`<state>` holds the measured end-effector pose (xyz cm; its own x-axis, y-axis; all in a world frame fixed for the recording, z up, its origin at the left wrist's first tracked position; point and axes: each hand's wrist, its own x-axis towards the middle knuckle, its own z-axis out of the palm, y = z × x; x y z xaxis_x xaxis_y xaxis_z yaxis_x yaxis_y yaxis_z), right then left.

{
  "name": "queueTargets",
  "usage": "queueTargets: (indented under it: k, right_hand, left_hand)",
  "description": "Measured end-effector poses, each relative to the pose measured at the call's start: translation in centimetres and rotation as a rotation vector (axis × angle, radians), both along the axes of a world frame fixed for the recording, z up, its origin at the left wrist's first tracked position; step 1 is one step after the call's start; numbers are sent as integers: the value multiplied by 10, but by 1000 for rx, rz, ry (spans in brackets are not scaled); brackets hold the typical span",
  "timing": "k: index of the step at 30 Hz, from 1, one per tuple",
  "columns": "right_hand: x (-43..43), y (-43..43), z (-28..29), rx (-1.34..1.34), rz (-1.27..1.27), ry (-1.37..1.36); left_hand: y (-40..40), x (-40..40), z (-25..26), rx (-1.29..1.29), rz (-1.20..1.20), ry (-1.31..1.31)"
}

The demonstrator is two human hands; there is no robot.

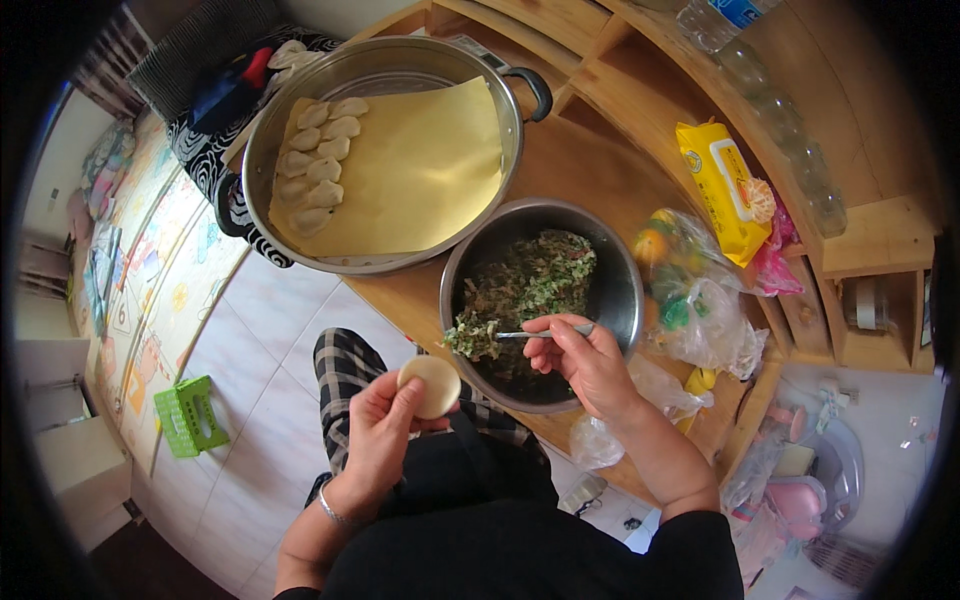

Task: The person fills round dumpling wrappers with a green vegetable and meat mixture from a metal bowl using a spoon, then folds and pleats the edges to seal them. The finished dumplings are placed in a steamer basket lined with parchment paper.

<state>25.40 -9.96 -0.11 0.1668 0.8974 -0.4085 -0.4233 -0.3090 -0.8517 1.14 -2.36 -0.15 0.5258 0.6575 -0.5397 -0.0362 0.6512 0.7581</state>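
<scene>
Between the thumb and fingers of my left hand is a round dough wrapper, held flat above my lap. My right hand grips the metal handle of a spoon, whose tip is heaped with chopped green filling at the bowl's left rim. More filling lies inside the steel mixing bowl, mostly toward its far side. Beyond it stands a wide steamer pot with black handles. Several folded dumplings sit in rows on the left part of its yellow liner sheet.
The bowl and pot stand on a wooden table. To the right are a bag of oranges, a yellow wet-wipes pack with a peeled mandarin on it, and crumpled plastic bags. A green folding stool stands on the tiled floor.
</scene>
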Motion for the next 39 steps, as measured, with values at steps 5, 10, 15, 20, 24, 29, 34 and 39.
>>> queueTargets:
  k: [5, 10, 15, 20, 24, 29, 34, 39]
  right_hand:
    - [-6, -1, 2, 3, -16, -110]
    - [-16, -4, 16, 51, -5, -267]
    - [-29, -3, 28, 111, 4, -393]
    - [-36, -1, 35, 168, 44, -539]
    - [-39, 4, 38, 318, 125, -723]
    - [-33, 13, 37, 554, 273, -979]
    - [-25, 21, 41, 700, 444, -1126]
    - [-20, 23, 42, 791, 565, -1240]
  left_hand:
    - [12, 8, -21, 20, 109, -25]
    - [11, 18, -14, -17, 86, -114]
    - [13, 18, -4, -78, 74, -145]
    - [12, 18, -4, -104, 85, -182]
    - [13, 18, -3, -111, 85, -202]
    - [15, 16, -2, -131, 86, -239]
    - [18, 16, 1, -188, 106, -261]
    - [22, 15, 0, -236, 81, -262]
